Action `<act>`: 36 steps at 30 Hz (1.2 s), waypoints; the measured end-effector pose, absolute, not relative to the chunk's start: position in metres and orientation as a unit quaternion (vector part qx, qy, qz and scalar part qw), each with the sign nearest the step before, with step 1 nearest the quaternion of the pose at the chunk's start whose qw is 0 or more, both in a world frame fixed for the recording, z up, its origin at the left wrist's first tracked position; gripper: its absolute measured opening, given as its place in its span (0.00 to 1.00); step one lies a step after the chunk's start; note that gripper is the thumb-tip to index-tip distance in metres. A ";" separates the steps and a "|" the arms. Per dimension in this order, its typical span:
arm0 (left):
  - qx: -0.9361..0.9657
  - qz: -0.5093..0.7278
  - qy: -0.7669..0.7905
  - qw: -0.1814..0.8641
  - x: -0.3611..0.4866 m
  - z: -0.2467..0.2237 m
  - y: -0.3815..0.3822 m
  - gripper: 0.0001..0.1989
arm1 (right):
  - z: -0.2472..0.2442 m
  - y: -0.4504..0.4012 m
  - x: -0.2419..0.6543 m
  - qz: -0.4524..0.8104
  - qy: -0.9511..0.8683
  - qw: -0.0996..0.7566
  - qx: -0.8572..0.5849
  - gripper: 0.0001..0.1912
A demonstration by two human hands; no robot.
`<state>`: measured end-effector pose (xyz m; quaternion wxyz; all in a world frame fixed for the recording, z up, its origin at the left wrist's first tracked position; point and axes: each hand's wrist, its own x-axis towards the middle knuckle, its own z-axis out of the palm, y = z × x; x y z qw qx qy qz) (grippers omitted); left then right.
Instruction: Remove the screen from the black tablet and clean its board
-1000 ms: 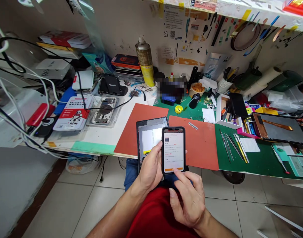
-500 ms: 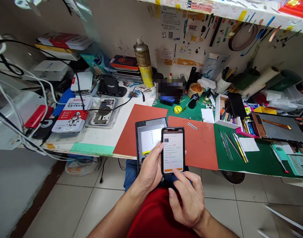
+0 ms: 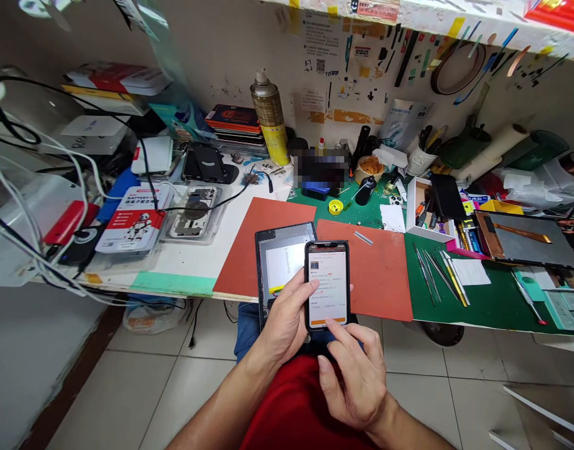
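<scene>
Left hand [image 3: 286, 319] is gripping the phone [image 3: 328, 287] from its left side, fingers closed round the case, thumb lying over the screen's left edge. Phone is standing over the person's lap, just off the near edge of the right red mat [image 3: 383, 275], partly covering the black flat device [image 3: 264, 240] behind it.

Right hand [image 3: 357, 372] is holding nothing visible; fingers are loosely bent and spread, index tip meeting or hovering at the orange bar [image 3: 318, 322] low on the screen. Contact: cannot tell.

Progress: a page of text is showing, too small to read; whether the bar is registering a press is unclear. The flat device is lying open, its far part on the left red mat [image 3: 240, 250], a white panel [image 3: 278, 265] sitting within its frame. Opening seems done, closing up not. Hand tools [image 3: 457, 280] are lying unused on the right.
</scene>
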<state>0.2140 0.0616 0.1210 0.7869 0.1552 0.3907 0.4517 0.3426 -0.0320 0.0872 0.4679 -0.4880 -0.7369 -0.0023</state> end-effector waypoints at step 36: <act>0.126 0.467 0.360 0.798 0.213 0.116 0.061 0.21 | 0.089 -0.032 0.342 0.002 -0.739 0.467 -0.486 0.07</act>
